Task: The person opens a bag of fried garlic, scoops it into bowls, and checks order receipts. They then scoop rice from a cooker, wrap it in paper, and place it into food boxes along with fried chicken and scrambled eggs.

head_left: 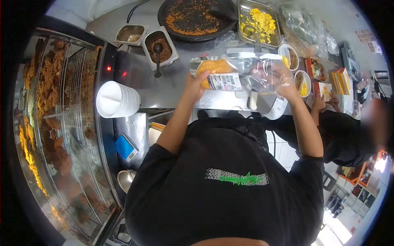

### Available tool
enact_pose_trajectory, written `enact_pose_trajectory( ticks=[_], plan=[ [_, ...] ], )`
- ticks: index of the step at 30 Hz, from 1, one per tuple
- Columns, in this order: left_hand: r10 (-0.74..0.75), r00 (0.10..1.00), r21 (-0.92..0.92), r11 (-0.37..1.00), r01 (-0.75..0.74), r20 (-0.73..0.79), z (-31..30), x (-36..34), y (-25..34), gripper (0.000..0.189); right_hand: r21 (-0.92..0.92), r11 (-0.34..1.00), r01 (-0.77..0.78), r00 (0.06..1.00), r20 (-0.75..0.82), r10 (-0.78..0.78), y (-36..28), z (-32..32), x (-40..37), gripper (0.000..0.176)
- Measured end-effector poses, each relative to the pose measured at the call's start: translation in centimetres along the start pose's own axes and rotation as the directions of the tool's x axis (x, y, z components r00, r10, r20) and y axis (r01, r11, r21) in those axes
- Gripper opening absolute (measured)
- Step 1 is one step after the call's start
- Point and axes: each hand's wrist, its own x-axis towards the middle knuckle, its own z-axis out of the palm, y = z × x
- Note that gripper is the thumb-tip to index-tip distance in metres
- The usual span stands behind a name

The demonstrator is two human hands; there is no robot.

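- Well, grasped the clear bag point(242, 67) at its filled end with the fingers of the left hand point(197, 87), pressing the thumb near the white label point(225, 82).
- Touched the bag's other end with the fingers of the right hand point(287, 84); could not tell, through shiny plastic, whether clenched or loose.
- Held the bag between both sets of fingers, above the metal counter point(137, 84), showing orange crumbs point(217, 66) inside.
- Saw beyond the left fingers a wide black pan point(164, 18) and, nearer, a metal container point(171, 61) with a dark ladle point(158, 61).
- Found past the right fingers a metal tray point(262, 44) of yellow pieces point(262, 22), with two white bowls point(280, 50) point(308, 91) close by.
- Noticed stacked white containers point(119, 99) left of the left fingers.
- Spotted a co-worker's hand point(319, 103) right of the right fingers, at a small box point(323, 91).
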Motion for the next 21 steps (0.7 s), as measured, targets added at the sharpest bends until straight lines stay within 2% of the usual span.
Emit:
enact_pose_trajectory(
  ticks=[1,2,3,4,5,7,10,13,16,18,19,21],
  plan=[
    [-0.056,0.997,-0.005,0.998,0.056,-0.045,0.1,-0.1,-1.1,0.048,0.259,0.964,-0.052,0.997,-0.034,0.063,0.9,0.7,-0.1,0.024],
    [-0.116,0.989,-0.036,0.993,0.113,-0.091,-0.6,-0.1,-2.3,0.044,0.353,0.933,-0.066,0.997,-0.010,0.074,1.4,1.1,-0.3,0.024],
    [-0.172,0.982,-0.048,0.985,0.168,-0.074,-0.7,-0.2,-2.8,0.043,0.443,0.893,-0.080,0.997,0.014,0.082,0.8,1.3,-0.2,0.023],
    [-0.225,0.973,-0.060,0.973,0.221,-0.054,-0.8,-0.3,-3.2,0.042,0.424,0.874,-0.239,0.971,0.077,0.228,-0.4,0.7,-0.5,0.021],
    [-0.275,0.961,-0.071,0.960,0.272,-0.035,-0.8,-0.3,-3.5,0.041,0.358,0.919,-0.163,0.986,0.033,0.162,-0.2,0.7,-0.8,0.021],
    [-0.278,0.960,-0.032,0.960,0.277,-0.028,0.1,-0.4,-3.8,0.039,0.209,0.978,-0.016,0.999,-0.031,0.023,0.2,0.9,-1.4,0.020],
    [-0.338,0.941,-0.033,0.941,0.338,-0.016,1.0,0.4,-3.7,0.039,0.094,0.996,-0.014,1.000,-0.002,0.014,-0.9,0.4,-1.7,0.020],
    [-0.424,0.904,-0.016,0.906,0.423,-0.051,1.7,1.7,-3.9,0.039,0.316,0.944,-0.097,0.993,-0.036,0.114,2.0,0.3,-1.9,0.023],
    [-0.455,0.890,-0.020,0.891,0.454,-0.022,1.9,3.6,-4.7,0.040,0.674,0.684,-0.279,0.887,-0.091,0.452,1.2,-1.1,-1.7,0.025],
    [-0.453,0.891,-0.032,0.890,0.454,0.031,1.6,4.7,-5.4,0.041,0.569,0.731,-0.377,0.849,-0.102,0.518,3.1,-2.8,-1.1,0.020],
    [-0.458,0.889,-0.003,0.889,0.458,0.006,1.7,5.3,-5.8,0.041,0.516,0.746,-0.422,0.828,-0.115,0.548,3.8,-3.7,-0.8,0.018],
    [-0.469,0.882,0.049,0.881,0.470,-0.042,1.9,6.3,-7.0,0.042,0.501,0.776,-0.382,0.831,-0.180,0.526,4.8,-5.1,-1.2,0.018]
  ],
)
